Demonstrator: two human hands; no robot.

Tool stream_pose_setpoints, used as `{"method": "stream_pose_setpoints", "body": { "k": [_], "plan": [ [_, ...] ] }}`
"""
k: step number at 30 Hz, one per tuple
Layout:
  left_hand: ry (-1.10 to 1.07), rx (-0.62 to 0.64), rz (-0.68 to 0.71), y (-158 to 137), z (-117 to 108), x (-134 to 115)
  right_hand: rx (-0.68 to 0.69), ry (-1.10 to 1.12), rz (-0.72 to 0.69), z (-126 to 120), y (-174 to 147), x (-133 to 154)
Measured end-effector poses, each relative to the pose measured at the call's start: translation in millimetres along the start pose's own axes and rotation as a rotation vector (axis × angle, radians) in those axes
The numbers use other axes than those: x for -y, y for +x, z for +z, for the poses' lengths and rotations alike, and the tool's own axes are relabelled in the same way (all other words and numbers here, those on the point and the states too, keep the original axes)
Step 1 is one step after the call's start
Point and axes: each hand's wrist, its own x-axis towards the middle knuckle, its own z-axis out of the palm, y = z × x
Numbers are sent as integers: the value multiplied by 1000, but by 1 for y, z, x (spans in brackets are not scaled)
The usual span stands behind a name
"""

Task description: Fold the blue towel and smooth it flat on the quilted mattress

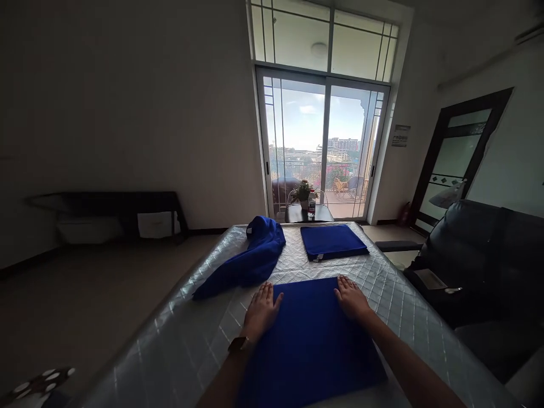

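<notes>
A blue cloth (314, 340) is spread flat in front of me on the plastic-covered mattress (408, 306). My left hand (262, 309) lies flat on its far left corner, fingers stretched forward, a dark watch on the wrist. At the far right corner my right hand (352, 297) rests flat with its fingers extended. Beyond the hands, a folded blue cloth (334, 241) with a small white tag makes a neat rectangle. To its left, a crumpled blue cloth (255, 255) lies in a loose heap reaching toward the mattress's left edge.
A small dark table (293, 214) with a potted plant (303, 191) and a bottle (311, 203) stands past the mattress, before a sliding glass door (325, 141). On the right is a black armchair (493, 255). A low dark stand (123, 201) lines the left wall.
</notes>
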Motion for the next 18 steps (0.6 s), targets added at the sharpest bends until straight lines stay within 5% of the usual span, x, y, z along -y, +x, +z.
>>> {"method": "stream_pose_setpoints", "body": {
  "k": [9, 18],
  "plan": [
    [-9, 46, -25, 3, 4, 0, 2, 91, 39, 20, -21, -4],
    [1, 66, -53, 5, 1, 3, 1, 147, 27, 14, -23, -4]
  ]
}}
